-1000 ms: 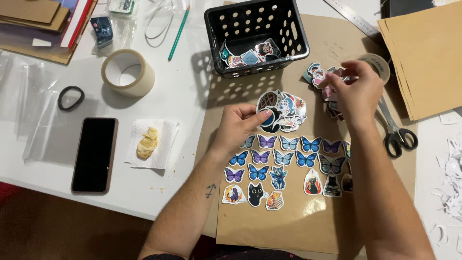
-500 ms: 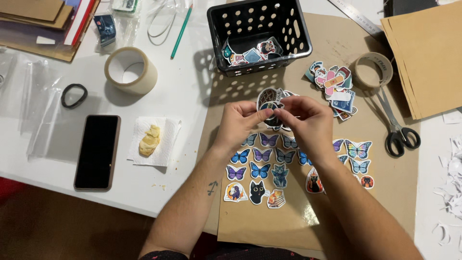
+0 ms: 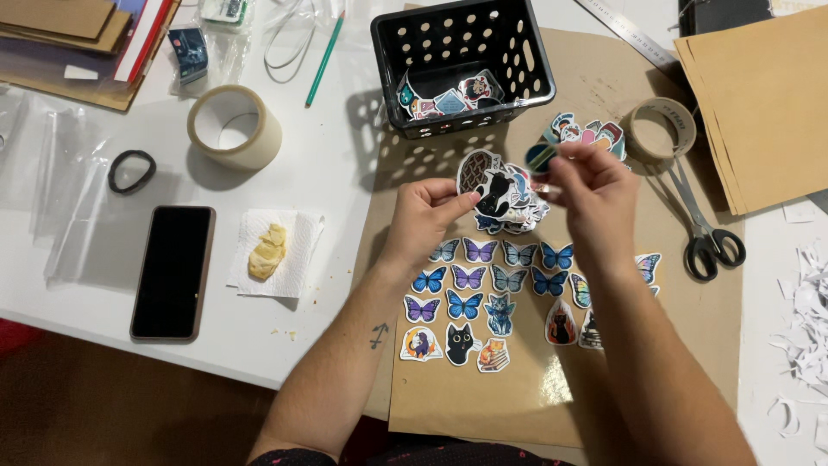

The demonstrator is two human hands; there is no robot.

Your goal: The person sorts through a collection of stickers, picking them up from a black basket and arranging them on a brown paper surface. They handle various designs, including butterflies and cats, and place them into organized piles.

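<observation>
Stickers fill the middle of the view: the left hand (image 3: 424,216) holds a fanned stack of stickers (image 3: 496,192) just above the brown paper sheet (image 3: 483,406), thumb on top and fingers (image 3: 461,200) beneath its left edge, clenched on the stack. The topmost sticker shows a black cat on a dark patterned oval. The right hand (image 3: 591,194) hovers just right of the stack, its fingers pinched on a small round sticker (image 3: 541,158) with blue and green colouring, lifted slightly above and to the right of the stack; the two hands are close but not touching.

Below the hands, rows of butterfly stickers (image 3: 483,278) in blue and purple lie flat on the paper, and under them a row of cat stickers (image 3: 460,343). A second loose heap of stickers (image 3: 586,132) sits beyond the right hand, next to a roll of tape (image 3: 660,129) and a pair of black-handled scissors (image 3: 703,233). A black perforated basket (image 3: 457,60) with a few stickers inside stands at the far edge of the paper. On the white tabletop (image 3: 328,198) to the left are a larger tape roll (image 3: 235,127), a black phone (image 3: 172,272), a napkin with a piece of food (image 3: 272,250) and a black hair tie (image 3: 131,171).
</observation>
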